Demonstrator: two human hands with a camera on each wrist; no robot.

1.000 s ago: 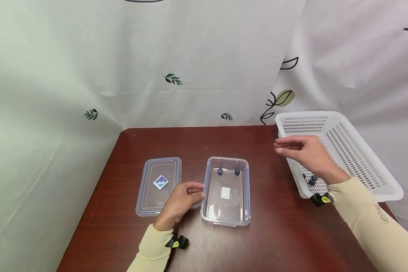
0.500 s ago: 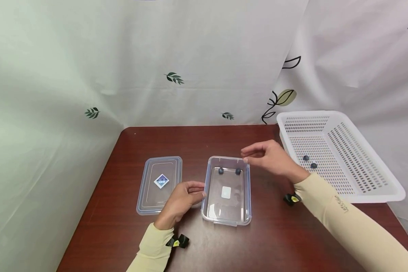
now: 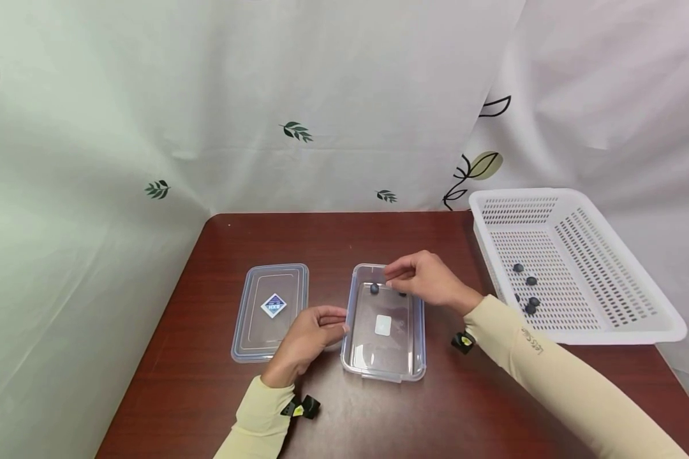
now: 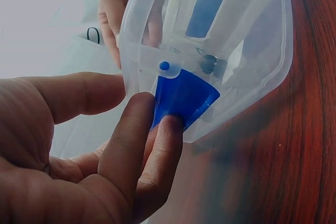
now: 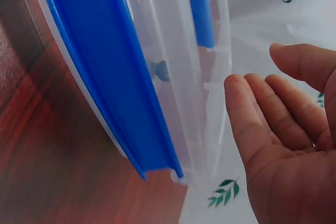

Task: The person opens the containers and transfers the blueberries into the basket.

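A clear plastic food container point(image 3: 383, 357) with blue side clips stands on the table. My left hand point(image 3: 307, 341) holds its left side; in the left wrist view, fingertips touch the blue clip point(image 4: 184, 95) while the thumb meets the rim. Above the container's far right corner is my right hand point(image 3: 425, 278), fingers loosely bent. In the right wrist view a gap shows between its thumb point(image 5: 299, 61) and fingers, and no item is seen there. A blueberry point(image 3: 374, 289) lies at the container's far end, with another point(image 3: 402, 294) partly hidden under the right hand.
A clear lid point(image 3: 258, 344) with a diamond-shaped sticker lies left of the container. At the right, a white perforated basket point(image 3: 637, 335) holds several blueberries point(image 3: 531, 281). A patterned white sheet point(image 3: 344, 172) hangs behind the reddish-brown table point(image 3: 471, 408).
My right hand has moved left from over the basket to above the container's far right corner, uncovering blueberries in the basket. My left hand has stayed at the container's side.
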